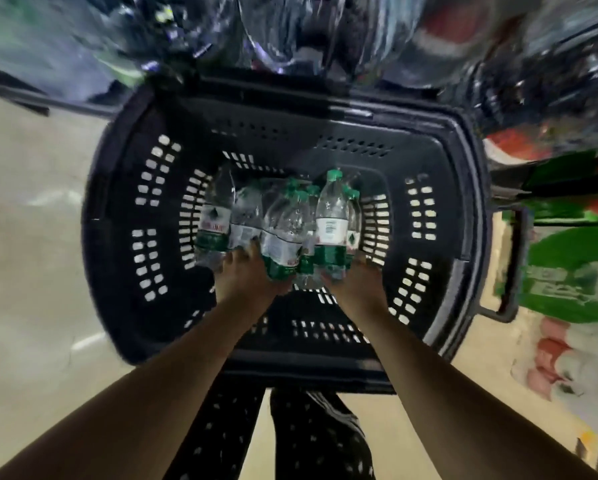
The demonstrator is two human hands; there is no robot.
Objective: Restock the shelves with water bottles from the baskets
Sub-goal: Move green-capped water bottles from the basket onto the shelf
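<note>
A dark perforated basket (124, 209) stands on the floor below me. Several clear water bottles (283, 230) with green caps and green-and-white labels lie in a heap at its bottom. My left hand (245, 275) reaches into the basket and grips the lower end of bottles on the left of the heap. My right hand (356, 282) holds the base of an upright-tilted bottle (332, 216) on the right. Both forearms stretch down from the bottom of the frame. The fingers are partly hidden behind the bottles.
Shrink-wrapped packs of large bottles (290, 32) fill the shelf beyond the basket. Green and red packaged goods (571, 271) sit at the right. The basket's handle (512, 265) sticks out on the right side. Pale floor (31, 271) lies to the left.
</note>
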